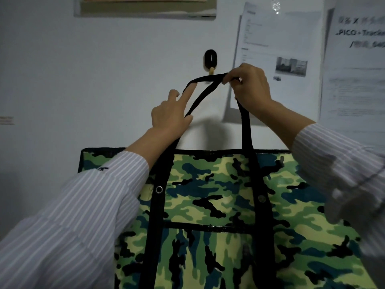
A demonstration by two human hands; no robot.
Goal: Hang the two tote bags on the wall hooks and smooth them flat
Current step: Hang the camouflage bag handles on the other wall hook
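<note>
A person is holding a bag's (pixel 208 195) strap (pixel 200 98) just below a hook (pixel 210 59).
The right hand (pixel 249 88) is pinching it; the left hand's (pixel 169 114) straight fingers (pixel 190 90) are touching it.

Wall (pixel 104 80): plain, pale grey-white, matt. Light is dim and cool, with soft shadows.

Top edge: lower part of a pale frame (pixel 145 9) with an orange-brown strip inside it.

Right of centre: printed sheet (pixel 277 34) fixed with glossy tape (pixel 276 5). It carries small blurred text and a greyscale photo (pixel 291 66), and its lower left corner lifts off the wall.

Far right: second sheet (pixel 358 69) with larger print, of which only "PICO" is legible.

Far left edge: small faint label (pixel 6 120), unreadable.
</note>
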